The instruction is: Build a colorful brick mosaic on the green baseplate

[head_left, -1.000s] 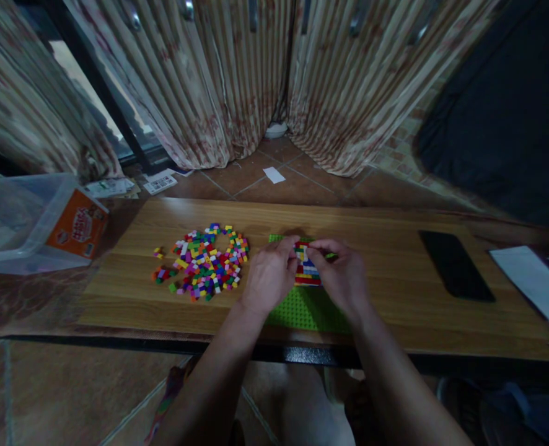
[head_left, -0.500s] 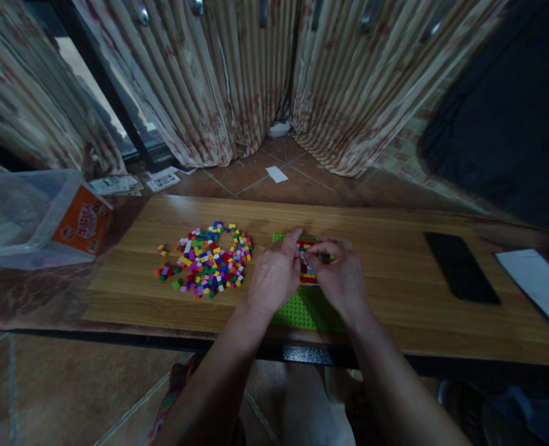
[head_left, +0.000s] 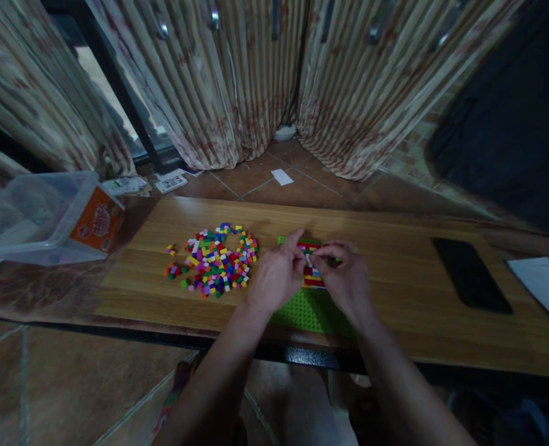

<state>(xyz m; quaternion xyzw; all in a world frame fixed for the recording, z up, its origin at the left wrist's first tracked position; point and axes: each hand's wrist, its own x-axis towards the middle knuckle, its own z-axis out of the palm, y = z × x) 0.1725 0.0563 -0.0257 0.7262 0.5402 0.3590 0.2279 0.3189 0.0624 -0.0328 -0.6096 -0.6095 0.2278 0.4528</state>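
Observation:
A green studded baseplate (head_left: 309,313) lies on the wooden table under both hands. Rows of small building bricks (head_left: 312,280) in red, yellow, white and blue are built up on its far part, partly hidden by my fingers. On the left side of these rows is my left hand (head_left: 279,272), its index finger stretched forward and the other fingers curled in by the thumb. My right hand (head_left: 347,275) comes in from the right, thumb and index finger pinched together over the rows. Whatever sits between the fingertips of either hand is too small to make out.
Left of the baseplate is a spread pile of loose coloured bricks (head_left: 219,260). A black phone-like slab (head_left: 472,274) and white paper (head_left: 544,285) lie toward the table's right end. A clear plastic bin (head_left: 37,217) with an orange label stands beyond the left end.
The whole view has shifted slightly, so everything sits a little further right. Both hands stay over the brick rows, with only small finger movement.

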